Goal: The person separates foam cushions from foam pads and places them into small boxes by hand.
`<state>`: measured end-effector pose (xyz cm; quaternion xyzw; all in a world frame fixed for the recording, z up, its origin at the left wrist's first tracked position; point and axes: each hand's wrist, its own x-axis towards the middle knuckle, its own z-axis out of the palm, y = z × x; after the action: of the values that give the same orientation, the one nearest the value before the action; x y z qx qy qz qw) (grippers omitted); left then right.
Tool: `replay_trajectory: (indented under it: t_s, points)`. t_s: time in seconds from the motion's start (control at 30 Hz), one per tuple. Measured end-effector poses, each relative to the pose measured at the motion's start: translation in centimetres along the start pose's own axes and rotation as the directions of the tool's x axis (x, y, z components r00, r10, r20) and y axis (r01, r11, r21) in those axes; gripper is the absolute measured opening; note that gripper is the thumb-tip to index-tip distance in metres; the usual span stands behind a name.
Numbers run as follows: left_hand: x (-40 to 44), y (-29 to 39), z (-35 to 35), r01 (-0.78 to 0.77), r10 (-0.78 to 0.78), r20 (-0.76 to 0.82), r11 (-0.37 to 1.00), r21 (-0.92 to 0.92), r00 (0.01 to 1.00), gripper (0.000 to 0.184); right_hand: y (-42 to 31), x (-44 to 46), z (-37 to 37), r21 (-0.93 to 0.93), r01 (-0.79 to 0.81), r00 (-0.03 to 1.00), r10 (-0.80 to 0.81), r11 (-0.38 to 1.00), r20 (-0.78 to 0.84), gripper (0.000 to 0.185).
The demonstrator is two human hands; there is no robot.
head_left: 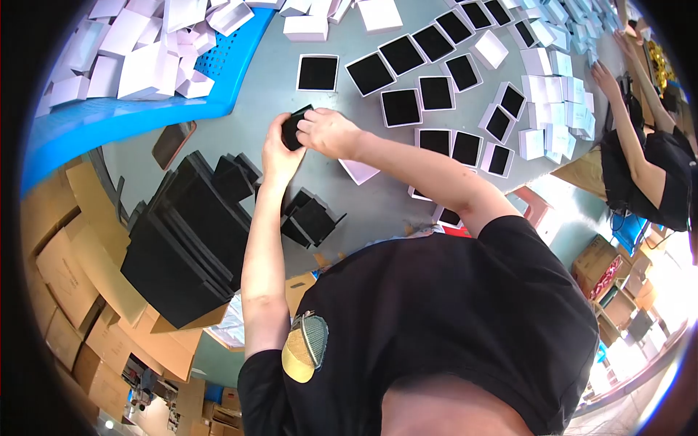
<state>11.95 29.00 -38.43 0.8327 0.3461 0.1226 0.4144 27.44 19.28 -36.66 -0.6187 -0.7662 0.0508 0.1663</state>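
Observation:
A small black foam pad (293, 129) is between my two hands above the table. My left hand (279, 149) grips it from the left side, thumb and fingers around its edge. My right hand (329, 134) pinches it from the right, fingers bent over its top. Just beyond my hands lies a white box with a black insert (318, 73). Part of a white box (359, 171) shows below my right wrist. Loose black foam pieces (311, 218) lie near my left forearm, beside a large stack of black foam sheets (190, 240).
A blue basket (236, 73) heaped with white boxes (149, 69) stands at the far left. A phone (174, 144) lies near it. Rows of black-lined boxes (401, 107) cover the right side, with stacked boxes (547, 102) beyond. Another person's arm (627, 131) reaches in at right.

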Motion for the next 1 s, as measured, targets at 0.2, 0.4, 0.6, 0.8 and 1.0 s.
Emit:
replay_trajectory:
  t_s: [0.2, 0.4, 0.6, 0.8, 1.0]
  points:
    - [-0.1, 0.9, -0.6, 0.112, -0.107, 0.066, 0.991, -0.068, 0.992, 0.080, 0.5, -4.3, -6.7, 0.208, 0.035, 0.960, 0.025, 0.977, -0.279, 0.029]
    - [-0.1, 1.6, -0.6, 0.035, -0.037, 0.060, 0.998, 0.046, 0.997, 0.071, -1.5, -13.1, -6.2, 0.134, 0.118, 0.980, -0.094, 0.984, -0.174, 0.031]
    - [0.2, 2.4, -1.1, 0.039, -0.047, 0.081, 0.994, 0.098, 0.996, 0.070, -2.6, -12.2, -3.9, 0.100, -0.005, 1.000, 0.004, 0.995, 0.015, 0.019]
    - [0.2, 2.6, -1.0, 0.093, -0.105, 0.127, 0.991, 0.096, 0.986, 0.071, -2.2, -11.2, -4.5, 0.153, 0.062, 0.978, -0.091, 0.986, 0.190, 0.008]
    - [-2.4, 9.9, -2.5, -0.337, 0.259, 0.225, 0.824, 0.457, 0.939, 0.093, -2.7, -10.7, -5.0, 0.091, -0.085, 0.968, 0.061, 0.992, 0.244, 0.025]
